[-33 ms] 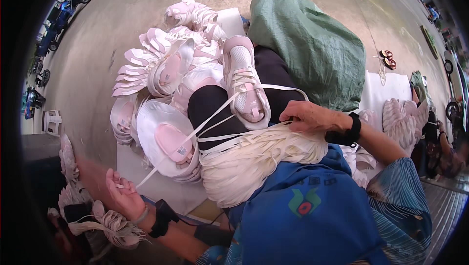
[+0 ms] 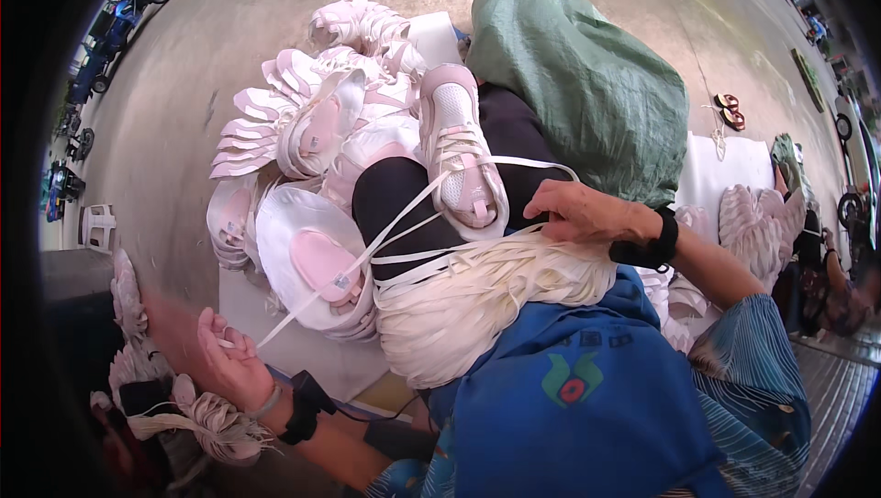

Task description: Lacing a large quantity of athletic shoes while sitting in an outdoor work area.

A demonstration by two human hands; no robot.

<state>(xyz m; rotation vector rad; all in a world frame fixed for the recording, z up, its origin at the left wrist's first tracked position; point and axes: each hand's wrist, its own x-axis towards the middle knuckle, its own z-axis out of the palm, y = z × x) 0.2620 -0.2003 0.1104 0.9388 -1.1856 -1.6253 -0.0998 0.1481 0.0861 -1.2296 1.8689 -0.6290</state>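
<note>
A pink-and-white sneaker upper (image 2: 450,112) lies across my dark-clad knees, its toe pointing away from me. A long off-white shoelace (image 2: 401,213) runs from its eyelets down to the left, pulled straight. The lace's end is between the curled fingers of my left hand (image 2: 227,356), held out low at the left. My right hand (image 2: 587,211), fingers bent and pinched, is just right of the upper, where another stretch of lace loops behind it; its fingertips are partly hidden. Under that hand, a thick bundle of loose laces (image 2: 486,305) covers my lap.
Pink-and-white shoe uppers (image 2: 317,135) are piled beyond my knees to the left. A green woven sack (image 2: 578,85) bulges at the right. More uppers (image 2: 748,223) lie on a white sheet (image 2: 725,163) farther right, near sandals (image 2: 730,111). A blue apron (image 2: 587,406) covers my front.
My left hand has risen very slightly with the lace end in it. Otherwise hardly anything differs.
</note>
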